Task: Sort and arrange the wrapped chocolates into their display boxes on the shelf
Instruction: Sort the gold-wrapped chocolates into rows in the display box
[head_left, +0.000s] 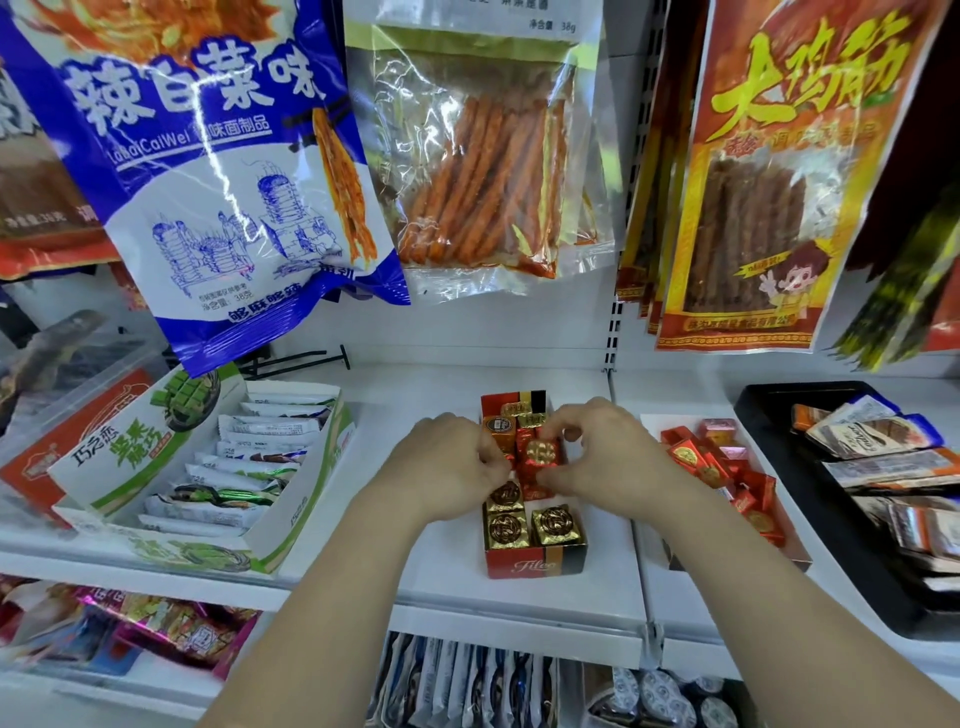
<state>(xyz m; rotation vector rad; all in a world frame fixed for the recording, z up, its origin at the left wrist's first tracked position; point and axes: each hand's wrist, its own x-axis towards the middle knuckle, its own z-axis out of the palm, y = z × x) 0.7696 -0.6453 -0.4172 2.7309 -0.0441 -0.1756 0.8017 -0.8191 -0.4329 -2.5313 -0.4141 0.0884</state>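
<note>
A narrow red, gold and black display box (535, 565) stands on the white shelf in front of me. Gold-wrapped chocolates (555, 526) fill its near end and orange and red ones sit at its far end. A red-wrapped chocolate (542, 456) lies in the middle of the box. My right hand (605, 457) pinches that red chocolate from the right, fingers curled around it. My left hand (451, 467) reaches in from the left with curled fingertips at the box's left side; what they hold is hidden. To the right, a second box (795, 558) holds several red-wrapped chocolates (722, 467).
A green and white box of wrapped bars (291, 530) sits at left. A black tray (769, 415) of snack packets lies at right. Hanging snack bags (218, 171) hang low over the back of the shelf. The shelf's front edge (519, 629) runs below the box.
</note>
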